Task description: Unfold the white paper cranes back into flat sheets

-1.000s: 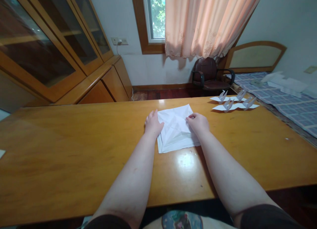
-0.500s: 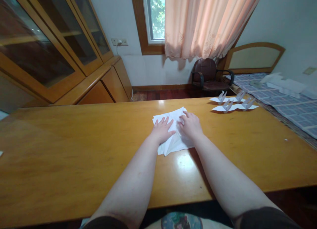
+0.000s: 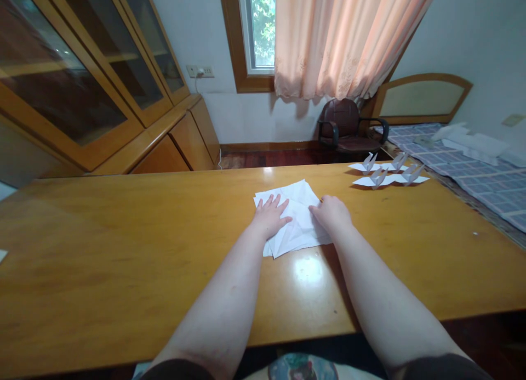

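Observation:
White folded paper (image 3: pixel 302 196) lies on the wooden table in front of me, with creases across it and layers fanned out at its lower left corner. My left hand (image 3: pixel 269 216) rests flat on its left part, fingers spread. At the right edge of the paper is my right hand (image 3: pixel 332 215), its thumb on top and its other fingers curled at the edge, closed on the paper. The tips of those fingers are partly hidden.
Several folded white paper cranes (image 3: pixel 378 178) stand in two rows at the table's far right. Beyond the table (image 3: pixel 123 259) are a brown office chair (image 3: pixel 345 125), a bed (image 3: pixel 472 171) and a glass-door cabinet (image 3: pixel 139 111).
My right hand has slid right, from the upper middle of the paper to its right edge, and the paper's right part now shows more. My left hand has stayed in place.

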A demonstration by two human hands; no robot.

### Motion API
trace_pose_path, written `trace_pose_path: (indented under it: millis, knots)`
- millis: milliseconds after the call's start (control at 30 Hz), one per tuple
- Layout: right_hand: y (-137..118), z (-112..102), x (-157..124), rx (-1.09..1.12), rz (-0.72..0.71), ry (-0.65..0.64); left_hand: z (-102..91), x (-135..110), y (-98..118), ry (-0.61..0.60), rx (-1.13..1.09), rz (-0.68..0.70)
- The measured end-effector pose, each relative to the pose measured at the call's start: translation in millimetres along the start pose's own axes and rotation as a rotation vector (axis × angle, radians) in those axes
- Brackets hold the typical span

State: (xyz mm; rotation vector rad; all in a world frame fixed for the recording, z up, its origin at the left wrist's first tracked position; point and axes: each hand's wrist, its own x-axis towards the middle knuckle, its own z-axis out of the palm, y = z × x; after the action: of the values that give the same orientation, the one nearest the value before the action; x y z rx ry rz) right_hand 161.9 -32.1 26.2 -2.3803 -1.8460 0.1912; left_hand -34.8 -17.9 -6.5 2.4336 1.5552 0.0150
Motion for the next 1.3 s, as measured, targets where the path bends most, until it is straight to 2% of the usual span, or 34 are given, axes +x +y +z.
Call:
trace_pose_path:
  millis: [67,100,167,267,367,533,733,900,1000,1133,1300]
  knots:
    - [-9,7,-6,-0.028,-0.142,0.063,0.8,0,2,0.023,-0.002,0.022]
    - [-14,12,-9,-0.022,-0.267,0.079,1.2,0,4,0.032,-0.005,0.046]
    - [-23,23,-14,0.001,-0.505,-0.015,1.5,-1,5,0.032,-0.014,0.097]
    - [-31,35,-15,0.017,-0.555,-0.127,1.2,-3,5,0.028,-0.021,0.072]
    - [-32,40,-15,-0.014,-0.504,-0.153,1.0,-3,2,0.054,-0.026,-0.040]
    - [-38,44,-16,-0.057,-0.314,-0.153,4.3,0,-6,0.082,-0.044,-0.188]
    - [-29,46,-4,-0.009,-0.097,-0.081,4.0,0,-17,0.137,-0.047,-0.409]
    - [-13,43,13,0.032,-0.054,-0.056,-1.1,-1,-23,0.135,-0.069,-0.563]
    - [-8,38,17,0.072,-0.036,0.028,-2.6,-2,-22,0.184,-0.059,-0.638]
    - [-5,26,19,0.149,0.036,0.133,-4.1,-1,-19,0.339,-0.032,-0.622]
    - [-3,20,18,0.250,0.063,0.132,-4.5,4,-18,0.330,-0.132,-0.470]
